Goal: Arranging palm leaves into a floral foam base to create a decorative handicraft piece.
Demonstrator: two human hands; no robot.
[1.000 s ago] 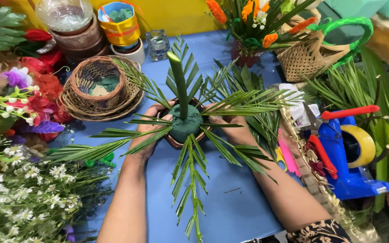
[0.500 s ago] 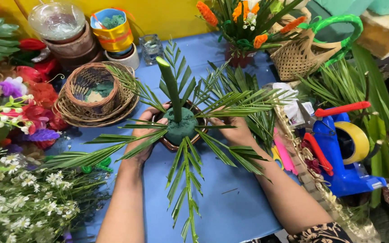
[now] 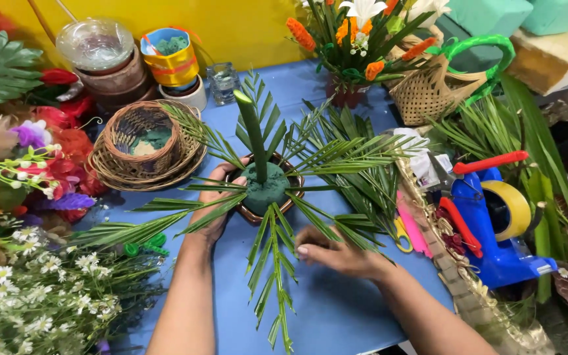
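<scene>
Left hand (image 3: 215, 204) cupped the foam-filled bowl (image 3: 265, 192) mid-frame; right hand (image 3: 336, 253) lay loose beside — palm fronds (image 3: 277, 263) looked springy, light, best gripped by stems.

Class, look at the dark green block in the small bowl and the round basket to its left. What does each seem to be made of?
Green block: likely floral foam, matte and crumbly-looking, with stems pushed straight into it. Round basket: woven brown wicker or rattan, unglazed, its interlaced strands showing along the rim.

- Blue table (image 3: 336, 309), carrying:
- brown bowl (image 3: 290, 190) of green foam, centre
- wicker basket (image 3: 142, 148), left
- blue tape dispenser (image 3: 494, 223), right
- white daisies (image 3: 34, 296), near left corner
</scene>
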